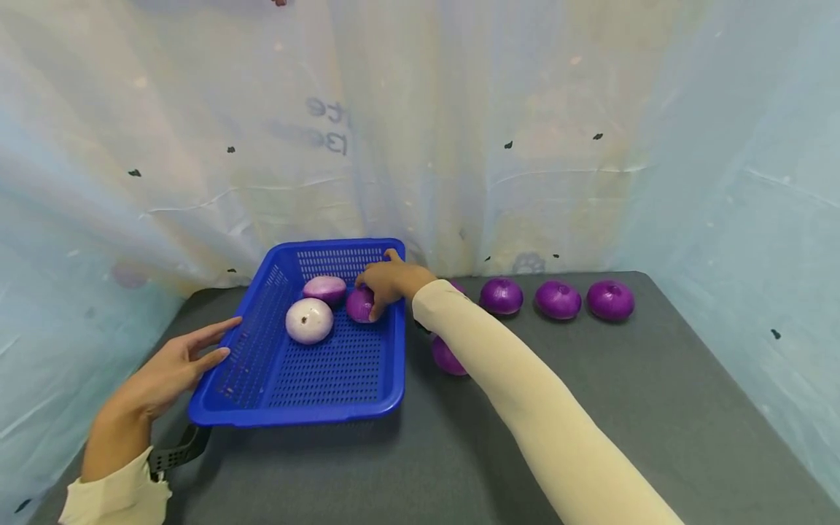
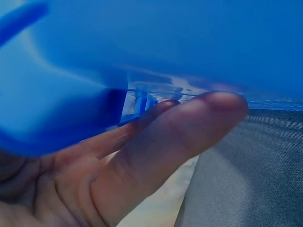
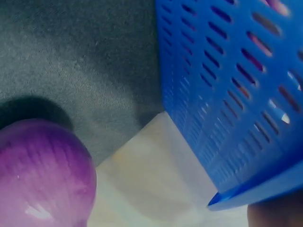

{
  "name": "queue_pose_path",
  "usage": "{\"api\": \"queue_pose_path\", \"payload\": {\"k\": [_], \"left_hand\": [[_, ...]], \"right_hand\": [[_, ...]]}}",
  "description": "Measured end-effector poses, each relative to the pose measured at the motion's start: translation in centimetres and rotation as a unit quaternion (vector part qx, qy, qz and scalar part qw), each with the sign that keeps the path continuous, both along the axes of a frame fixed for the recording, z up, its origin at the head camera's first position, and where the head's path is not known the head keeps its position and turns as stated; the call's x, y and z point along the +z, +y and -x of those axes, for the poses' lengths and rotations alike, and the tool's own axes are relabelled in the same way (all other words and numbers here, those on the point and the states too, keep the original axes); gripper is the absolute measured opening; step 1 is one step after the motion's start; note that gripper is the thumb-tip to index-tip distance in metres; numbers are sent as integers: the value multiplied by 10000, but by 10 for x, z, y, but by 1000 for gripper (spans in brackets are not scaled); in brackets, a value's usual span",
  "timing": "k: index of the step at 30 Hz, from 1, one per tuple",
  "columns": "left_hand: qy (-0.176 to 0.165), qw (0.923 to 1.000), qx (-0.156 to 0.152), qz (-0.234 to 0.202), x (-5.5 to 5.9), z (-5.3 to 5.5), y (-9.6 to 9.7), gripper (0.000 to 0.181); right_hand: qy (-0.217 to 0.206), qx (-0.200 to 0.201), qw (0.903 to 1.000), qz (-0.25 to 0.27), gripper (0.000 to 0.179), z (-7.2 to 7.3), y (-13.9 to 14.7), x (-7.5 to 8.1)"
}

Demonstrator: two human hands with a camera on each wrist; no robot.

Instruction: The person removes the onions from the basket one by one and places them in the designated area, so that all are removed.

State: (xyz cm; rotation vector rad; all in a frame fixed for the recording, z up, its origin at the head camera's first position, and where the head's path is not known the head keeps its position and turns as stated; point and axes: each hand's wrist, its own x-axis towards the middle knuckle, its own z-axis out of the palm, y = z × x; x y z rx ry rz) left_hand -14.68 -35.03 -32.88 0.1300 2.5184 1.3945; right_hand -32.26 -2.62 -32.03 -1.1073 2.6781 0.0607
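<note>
A blue plastic basket [image 1: 308,415] with slotted walls stands on the dark table. Inside it, my right hand [image 1: 389,281] grips a purple onion [image 1: 359,305] from above, near the right wall. A pale onion [image 1: 309,321] and a pinkish-purple onion [image 1: 324,289] lie to its left. My left hand [image 1: 167,372] rests against the basket's left rim, fingers and thumb extended. In the left wrist view, the thumb [image 2: 175,137] lies along the blue wall. Only a sliver of my right hand [image 3: 277,215] shows in the right wrist view, beyond the basket rim.
Right of the basket, purple onions [image 1: 502,296] [image 1: 558,300] [image 1: 610,300] sit in a row at the table's back. Another purple onion [image 1: 449,357] is partly hidden by my right sleeve [image 1: 525,386]. A pale plastic sheet [image 1: 420,146] hangs behind the table.
</note>
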Motion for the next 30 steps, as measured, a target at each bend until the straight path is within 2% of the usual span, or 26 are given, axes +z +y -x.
{"api": "queue_pose_path", "payload": {"k": [6,14,22,30], "left_hand": [[115,9999,-37,51,2,0,0,66],[91,9999,-25,41,2,-1,1,67],[67,10000,2,20,1,-1,1,67],[61,10000,72,-31,-2,-1,-2,67]], "right_hand": [[-178,178,9997,49,69,-10,-5,2],[-618,569,9961,262,85,-15,-12,-7],[-531,700,9954,389,87,-15,-12,-10],[-486,747,9935,704,83,-23,-9,1]]}}
